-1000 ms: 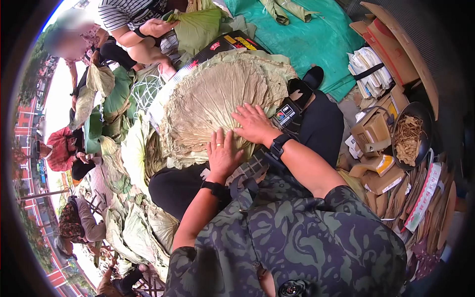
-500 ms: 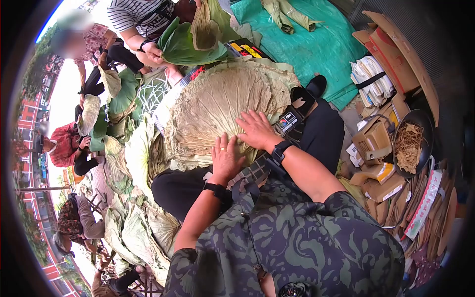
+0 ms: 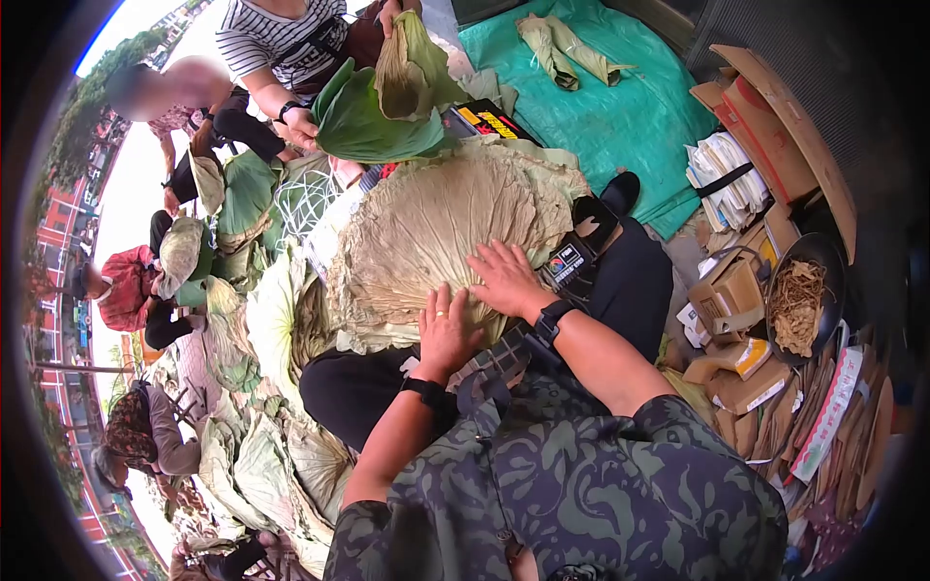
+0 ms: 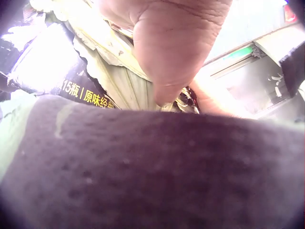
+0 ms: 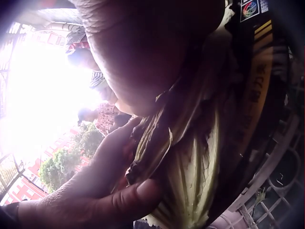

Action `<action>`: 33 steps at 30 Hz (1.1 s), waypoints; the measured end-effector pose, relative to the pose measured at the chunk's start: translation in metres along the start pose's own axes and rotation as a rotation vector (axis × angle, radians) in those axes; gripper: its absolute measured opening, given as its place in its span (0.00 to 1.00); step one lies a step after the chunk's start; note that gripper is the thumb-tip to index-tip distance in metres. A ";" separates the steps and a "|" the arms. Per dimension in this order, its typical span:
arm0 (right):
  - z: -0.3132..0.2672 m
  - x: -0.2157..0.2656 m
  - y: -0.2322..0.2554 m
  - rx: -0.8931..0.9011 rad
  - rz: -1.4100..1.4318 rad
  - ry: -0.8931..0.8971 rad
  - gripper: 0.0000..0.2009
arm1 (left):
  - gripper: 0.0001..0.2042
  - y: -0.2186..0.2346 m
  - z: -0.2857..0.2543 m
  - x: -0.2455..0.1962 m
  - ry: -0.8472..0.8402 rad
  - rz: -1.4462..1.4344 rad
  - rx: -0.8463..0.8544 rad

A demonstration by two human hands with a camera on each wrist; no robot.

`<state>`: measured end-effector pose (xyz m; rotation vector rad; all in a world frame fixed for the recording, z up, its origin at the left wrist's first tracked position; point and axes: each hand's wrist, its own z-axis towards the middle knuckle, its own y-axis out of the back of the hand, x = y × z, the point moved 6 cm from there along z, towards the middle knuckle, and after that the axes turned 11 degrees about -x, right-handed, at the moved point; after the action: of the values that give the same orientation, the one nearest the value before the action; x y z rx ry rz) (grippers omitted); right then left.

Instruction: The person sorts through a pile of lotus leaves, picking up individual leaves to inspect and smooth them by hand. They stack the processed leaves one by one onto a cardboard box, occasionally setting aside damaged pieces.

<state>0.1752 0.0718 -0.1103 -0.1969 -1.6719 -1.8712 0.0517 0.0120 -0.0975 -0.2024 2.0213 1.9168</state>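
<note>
A broad stack of dried lotus leaves [image 3: 436, 228], brown and ribbed, lies before me over a dark printed box. My left hand [image 3: 449, 334], with a ring, rests on its near edge, fingers extended. Just right of it my right hand [image 3: 511, 281] presses on the stack with fingers spread. In the right wrist view, the thumb of the left hand [image 5: 95, 191] lies against the folded leaf edges [image 5: 190, 176], and the right palm looms above. The left wrist view has the left hand [image 4: 176, 43] over pale leaf edges [image 4: 128, 86], a dark sleeve covering the lower half.
Across from me a person in a striped top [image 3: 300, 44] holds a green leaf [image 3: 373, 116]. Loose leaves [image 3: 266, 455] pile at left beside white string [image 3: 305, 203]. A green tarp [image 3: 620, 107] bears rolled leaves. At right are cardboard boxes [image 3: 727, 295] and a black pan [image 3: 833, 300].
Both hands stay on the leaf stack, nearly still; the view has shifted so the scene sits lower. The person opposite has brought a green leaf and a brown one forward.
</note>
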 end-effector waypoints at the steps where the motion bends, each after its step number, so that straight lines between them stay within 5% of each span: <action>1: 0.000 0.000 0.000 0.005 0.002 0.001 0.27 | 0.35 0.000 0.000 0.000 -0.017 -0.001 -0.016; 14: -0.001 0.004 0.003 0.063 -0.039 -0.006 0.26 | 0.30 0.020 0.014 0.005 -0.050 -0.014 0.008; 18: -0.003 0.000 0.000 0.059 0.003 -0.002 0.27 | 0.24 0.043 0.051 0.017 0.181 -0.153 0.044; 22: -0.004 -0.001 -0.001 0.067 0.018 -0.013 0.28 | 0.31 0.056 0.105 0.065 0.531 -0.866 -0.399; 26: -0.005 -0.003 -0.002 0.053 0.054 -0.005 0.28 | 0.42 0.090 0.153 0.090 0.765 -1.031 -0.604; 28: -0.005 -0.002 -0.002 0.068 0.071 -0.011 0.28 | 0.45 0.098 0.176 0.108 0.827 -1.124 -0.563; 33: -0.005 -0.001 0.000 0.053 0.087 -0.021 0.29 | 0.22 0.108 0.209 0.122 0.843 -1.211 -0.489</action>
<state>0.1773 0.0674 -0.1111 -0.2643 -1.6976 -1.7653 -0.0662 0.2426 -0.0438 -2.0498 1.0754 1.4405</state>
